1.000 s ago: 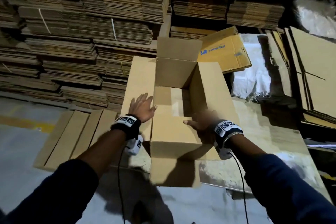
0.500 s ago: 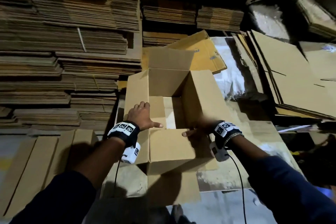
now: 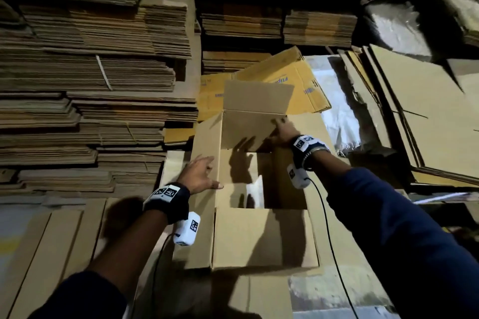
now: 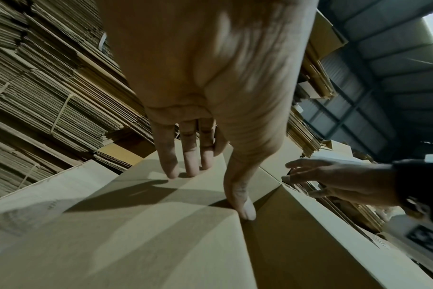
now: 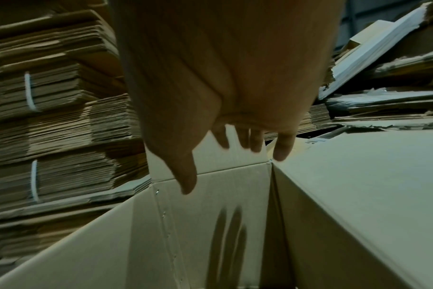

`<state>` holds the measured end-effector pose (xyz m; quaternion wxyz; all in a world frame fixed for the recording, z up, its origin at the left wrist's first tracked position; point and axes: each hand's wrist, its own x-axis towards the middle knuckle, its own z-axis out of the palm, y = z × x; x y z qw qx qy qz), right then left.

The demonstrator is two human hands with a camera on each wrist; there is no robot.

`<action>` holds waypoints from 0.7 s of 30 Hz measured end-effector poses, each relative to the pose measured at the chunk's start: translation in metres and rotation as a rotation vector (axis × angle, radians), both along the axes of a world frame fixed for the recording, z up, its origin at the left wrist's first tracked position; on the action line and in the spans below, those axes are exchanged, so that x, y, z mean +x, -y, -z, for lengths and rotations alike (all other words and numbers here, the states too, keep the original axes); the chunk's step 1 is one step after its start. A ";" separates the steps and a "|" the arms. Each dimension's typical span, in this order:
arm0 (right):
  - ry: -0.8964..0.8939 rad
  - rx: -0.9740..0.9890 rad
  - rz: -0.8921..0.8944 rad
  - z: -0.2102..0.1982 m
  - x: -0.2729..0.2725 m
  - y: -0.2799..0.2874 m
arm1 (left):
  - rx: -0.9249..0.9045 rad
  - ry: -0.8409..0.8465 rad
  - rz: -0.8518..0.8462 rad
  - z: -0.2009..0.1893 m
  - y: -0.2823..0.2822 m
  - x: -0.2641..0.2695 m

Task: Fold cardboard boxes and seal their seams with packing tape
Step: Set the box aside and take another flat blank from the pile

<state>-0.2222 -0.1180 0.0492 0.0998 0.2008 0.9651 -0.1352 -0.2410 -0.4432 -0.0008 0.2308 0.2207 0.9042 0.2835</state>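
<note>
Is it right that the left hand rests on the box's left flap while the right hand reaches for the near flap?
Not quite. The head view shows the right hand reaching the far flap, not the near one. The left hand does rest on the left flap.

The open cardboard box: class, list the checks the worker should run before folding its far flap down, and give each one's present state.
1. Near flap folded inward: ok, it lies across the opening.
2. Far flap free to fold: ok, it stands upright.
3. Right hand at the far flap: ok, fingers straight near its crease; contact cannot tell.
4. Left hand steadying the cardboard box: ok, straight fingers rest on the left side flap, thumb at its edge.
5. Side flaps out of the way: ok, both are spread outward.
6. Packing tape within reach: cannot tell, none in view.
</note>
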 end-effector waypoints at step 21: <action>0.020 -0.066 0.054 0.010 0.023 -0.096 | -0.002 0.113 0.091 -0.004 -0.061 -0.028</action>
